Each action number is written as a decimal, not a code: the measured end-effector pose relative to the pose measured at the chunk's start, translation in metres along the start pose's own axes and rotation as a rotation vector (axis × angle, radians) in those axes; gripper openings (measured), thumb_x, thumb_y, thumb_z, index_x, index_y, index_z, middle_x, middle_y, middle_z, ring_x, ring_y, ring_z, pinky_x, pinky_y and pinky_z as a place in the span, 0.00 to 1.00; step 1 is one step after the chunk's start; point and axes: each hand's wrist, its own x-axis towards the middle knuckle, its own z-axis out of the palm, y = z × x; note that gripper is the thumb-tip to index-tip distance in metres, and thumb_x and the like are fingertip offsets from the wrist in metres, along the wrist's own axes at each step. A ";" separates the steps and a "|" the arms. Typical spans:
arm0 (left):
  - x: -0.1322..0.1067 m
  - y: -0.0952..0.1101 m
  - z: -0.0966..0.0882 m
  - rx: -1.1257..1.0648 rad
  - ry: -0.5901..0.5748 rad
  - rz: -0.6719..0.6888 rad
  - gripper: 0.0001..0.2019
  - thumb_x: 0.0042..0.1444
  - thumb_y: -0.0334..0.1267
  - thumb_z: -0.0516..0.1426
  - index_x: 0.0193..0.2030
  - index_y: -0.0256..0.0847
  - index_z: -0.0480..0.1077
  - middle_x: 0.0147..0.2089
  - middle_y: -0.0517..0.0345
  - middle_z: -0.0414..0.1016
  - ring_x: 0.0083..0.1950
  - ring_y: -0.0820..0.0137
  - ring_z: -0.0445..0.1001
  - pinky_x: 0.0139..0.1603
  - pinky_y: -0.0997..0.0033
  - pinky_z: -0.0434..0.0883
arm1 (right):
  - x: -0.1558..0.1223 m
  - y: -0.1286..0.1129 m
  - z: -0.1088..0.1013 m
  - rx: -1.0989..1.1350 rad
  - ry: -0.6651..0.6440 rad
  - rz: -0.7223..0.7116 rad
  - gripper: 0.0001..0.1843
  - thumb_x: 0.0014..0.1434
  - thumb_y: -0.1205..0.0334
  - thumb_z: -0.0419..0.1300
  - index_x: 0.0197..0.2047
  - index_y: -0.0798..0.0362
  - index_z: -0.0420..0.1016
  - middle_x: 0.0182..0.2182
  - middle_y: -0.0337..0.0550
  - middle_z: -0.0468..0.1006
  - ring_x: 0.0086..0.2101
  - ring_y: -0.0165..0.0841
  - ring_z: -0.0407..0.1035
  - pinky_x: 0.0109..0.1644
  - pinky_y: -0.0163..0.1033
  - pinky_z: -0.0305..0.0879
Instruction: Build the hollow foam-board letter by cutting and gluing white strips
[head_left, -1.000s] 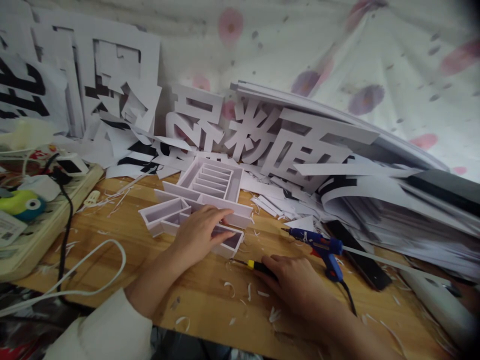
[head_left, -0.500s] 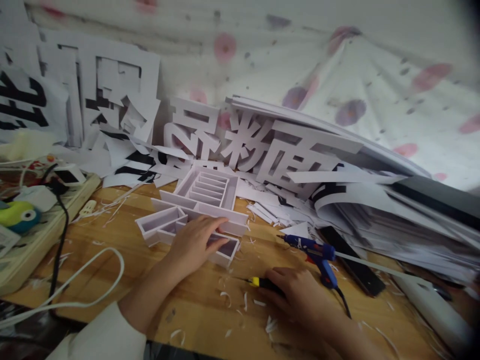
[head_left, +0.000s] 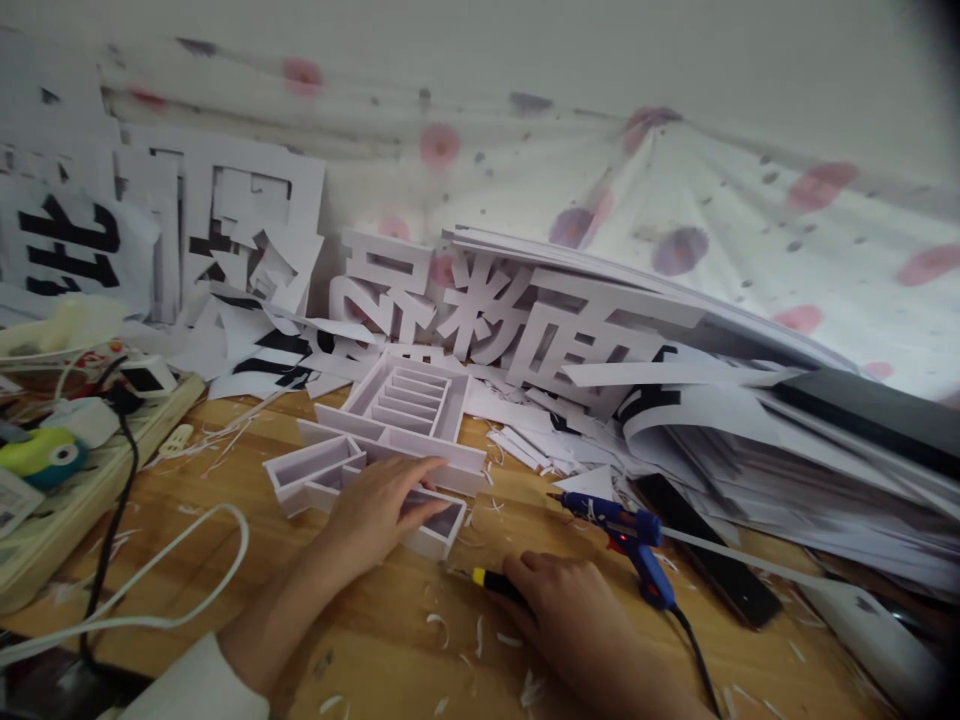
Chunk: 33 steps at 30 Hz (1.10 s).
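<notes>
A white hollow character (head_left: 315, 490) with thin upright walls lies on the wooden table, its open side up. My left hand (head_left: 382, 505) rests over its lower part, thumb and fingers reaching around a wall; the fingertips' contact is partly hidden. My right hand (head_left: 570, 610) lies low on the table, closed around a black-and-yellow craft knife (head_left: 480, 577). The knife's thin blade points left, close to the character's near right corner. To the right of that hand lies a blue glue gun (head_left: 619, 520) with a red light and a white glue stick in its back.
A black phone (head_left: 709, 550) lies behind the glue gun. Cut white characters (head_left: 480, 305) and stacked sheets (head_left: 720, 450) lean at the back. White shavings (head_left: 480, 635) litter the table. At left are a power strip (head_left: 150, 440) and a looped white cable (head_left: 240, 545).
The view has tilted slightly up. My right hand has brought the knife a little left, nearer the character's corner. My left hand stays on the character. The glue gun's red light now shows.
</notes>
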 end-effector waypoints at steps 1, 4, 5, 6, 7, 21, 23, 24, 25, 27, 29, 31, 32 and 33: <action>0.000 0.000 0.000 -0.005 -0.004 0.000 0.18 0.58 0.42 0.56 0.55 0.46 0.64 0.44 0.57 0.77 0.46 0.63 0.75 0.48 0.61 0.69 | 0.001 -0.003 -0.002 -0.020 -0.006 0.000 0.07 0.61 0.59 0.57 0.34 0.51 0.74 0.29 0.42 0.80 0.29 0.38 0.75 0.28 0.37 0.60; 0.000 -0.001 0.000 -0.010 -0.016 -0.007 0.18 0.57 0.41 0.57 0.55 0.46 0.64 0.43 0.57 0.77 0.45 0.63 0.74 0.47 0.60 0.69 | 0.004 -0.007 -0.007 -0.060 -0.016 0.013 0.06 0.61 0.60 0.57 0.34 0.51 0.74 0.30 0.43 0.81 0.28 0.38 0.76 0.27 0.36 0.60; 0.000 -0.001 0.000 -0.009 -0.019 -0.008 0.18 0.57 0.41 0.57 0.55 0.46 0.64 0.44 0.57 0.77 0.45 0.63 0.74 0.47 0.60 0.69 | 0.005 -0.007 -0.008 -0.062 -0.022 0.021 0.07 0.61 0.60 0.57 0.34 0.51 0.75 0.30 0.43 0.81 0.29 0.38 0.76 0.27 0.36 0.61; 0.001 -0.001 -0.001 -0.008 -0.022 -0.007 0.19 0.57 0.41 0.57 0.55 0.47 0.64 0.44 0.57 0.77 0.46 0.63 0.74 0.47 0.60 0.69 | 0.006 -0.007 -0.008 -0.064 -0.033 0.030 0.07 0.61 0.60 0.57 0.35 0.51 0.75 0.30 0.43 0.81 0.29 0.38 0.76 0.27 0.36 0.61; 0.001 -0.001 -0.001 -0.007 -0.025 -0.007 0.19 0.57 0.41 0.57 0.55 0.46 0.64 0.44 0.57 0.77 0.46 0.63 0.74 0.47 0.60 0.69 | 0.007 -0.007 -0.009 -0.069 -0.048 0.036 0.07 0.61 0.59 0.57 0.35 0.51 0.75 0.30 0.43 0.81 0.29 0.38 0.77 0.27 0.36 0.61; 0.001 -0.001 -0.001 -0.006 -0.030 0.006 0.18 0.58 0.42 0.56 0.55 0.45 0.64 0.45 0.55 0.76 0.47 0.63 0.74 0.48 0.60 0.69 | 0.000 0.007 -0.011 0.016 -0.098 0.030 0.09 0.61 0.59 0.56 0.31 0.50 0.76 0.29 0.42 0.81 0.29 0.39 0.76 0.26 0.36 0.59; 0.000 -0.001 -0.001 -0.006 -0.030 0.005 0.18 0.59 0.41 0.55 0.55 0.46 0.64 0.45 0.56 0.76 0.46 0.63 0.74 0.48 0.60 0.69 | -0.004 0.015 -0.011 0.091 -0.051 0.043 0.09 0.60 0.59 0.56 0.30 0.49 0.75 0.27 0.39 0.80 0.28 0.38 0.76 0.26 0.35 0.58; -0.001 -0.001 -0.001 -0.011 -0.027 0.007 0.17 0.59 0.41 0.55 0.55 0.46 0.64 0.44 0.56 0.77 0.46 0.63 0.74 0.48 0.60 0.69 | -0.006 0.020 -0.011 0.133 -0.016 0.073 0.09 0.60 0.60 0.55 0.29 0.48 0.74 0.25 0.38 0.80 0.27 0.37 0.76 0.26 0.35 0.58; -0.002 0.000 -0.001 -0.020 -0.018 0.012 0.17 0.59 0.40 0.55 0.55 0.46 0.64 0.43 0.56 0.77 0.45 0.63 0.74 0.47 0.60 0.69 | -0.007 0.024 -0.011 0.167 0.025 0.113 0.09 0.60 0.60 0.55 0.29 0.48 0.73 0.25 0.37 0.80 0.27 0.37 0.75 0.26 0.35 0.59; -0.003 0.001 -0.002 -0.054 0.020 0.018 0.15 0.59 0.38 0.54 0.54 0.46 0.64 0.42 0.57 0.77 0.45 0.64 0.74 0.47 0.60 0.69 | -0.007 0.031 -0.008 0.190 0.112 0.194 0.09 0.60 0.61 0.52 0.32 0.48 0.72 0.27 0.40 0.80 0.29 0.38 0.76 0.29 0.36 0.63; -0.003 0.001 -0.004 -0.110 0.093 -0.013 0.15 0.60 0.38 0.53 0.54 0.48 0.64 0.43 0.58 0.76 0.45 0.65 0.74 0.43 0.65 0.71 | -0.003 0.036 -0.001 0.145 0.200 0.242 0.09 0.60 0.62 0.52 0.38 0.50 0.73 0.34 0.46 0.81 0.35 0.40 0.76 0.34 0.39 0.67; -0.002 -0.003 -0.011 -0.159 0.175 -0.090 0.15 0.60 0.40 0.52 0.54 0.50 0.63 0.45 0.58 0.75 0.45 0.65 0.74 0.34 0.71 0.72 | 0.002 0.039 0.009 0.061 0.261 0.267 0.14 0.59 0.63 0.53 0.48 0.54 0.69 0.43 0.53 0.79 0.41 0.42 0.75 0.40 0.42 0.70; -0.001 -0.008 -0.015 -0.166 0.217 -0.131 0.15 0.60 0.41 0.51 0.54 0.51 0.63 0.46 0.58 0.74 0.45 0.64 0.74 0.31 0.72 0.72 | 0.005 0.040 0.014 0.022 0.271 0.282 0.17 0.58 0.64 0.53 0.52 0.55 0.67 0.46 0.55 0.78 0.43 0.43 0.74 0.41 0.43 0.70; 0.000 -0.014 -0.021 -0.149 0.256 -0.172 0.16 0.59 0.42 0.51 0.54 0.51 0.63 0.47 0.57 0.74 0.47 0.63 0.73 0.31 0.72 0.72 | 0.008 0.040 0.019 -0.009 0.267 0.298 0.20 0.58 0.65 0.53 0.54 0.57 0.65 0.48 0.57 0.76 0.45 0.44 0.74 0.41 0.43 0.71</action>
